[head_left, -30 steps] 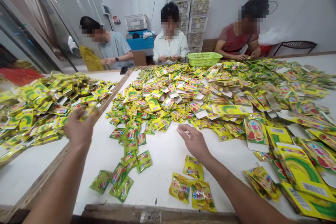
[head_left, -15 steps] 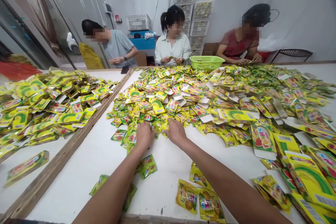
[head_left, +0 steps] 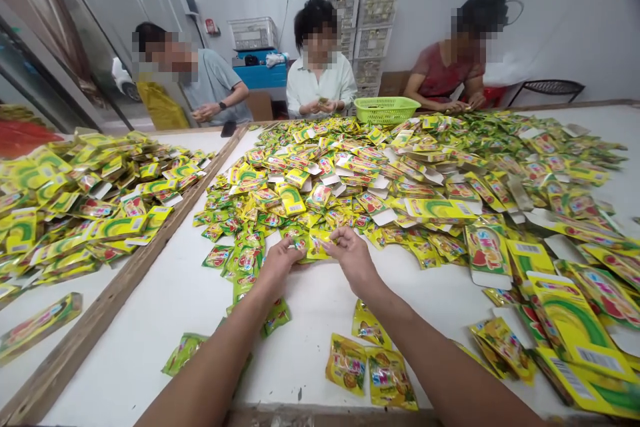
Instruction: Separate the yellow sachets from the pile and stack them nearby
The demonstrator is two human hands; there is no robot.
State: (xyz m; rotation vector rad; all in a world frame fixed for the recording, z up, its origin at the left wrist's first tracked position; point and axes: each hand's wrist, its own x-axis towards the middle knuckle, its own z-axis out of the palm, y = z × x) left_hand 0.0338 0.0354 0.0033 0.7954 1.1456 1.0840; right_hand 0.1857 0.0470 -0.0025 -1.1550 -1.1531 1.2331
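Observation:
My left hand pinches a small green candy packet between thumb and fingers at the near edge of the large heap. Beside it, my right hand has thumb and fingertips closed on the right edge of a yellow candy packet. The two packets are side by side, close together or touching. Left of my left hand lies a run of green packets. Between my forearms, nearer to me, lie yellow packets printed with fruit. Another green packet is left of my left forearm.
A mixed heap of boxes and packets spreads across the white table. A wooden strip divides it from a pile of boxes on the left. Opposite sit three people, with a green basket near them. Flattened boxes lie at right.
Both hands have drawn slightly back from the heap's edge, now with a green and a yellow packet showing between them. The view has shifted a little. The middle person's head has turned downward.

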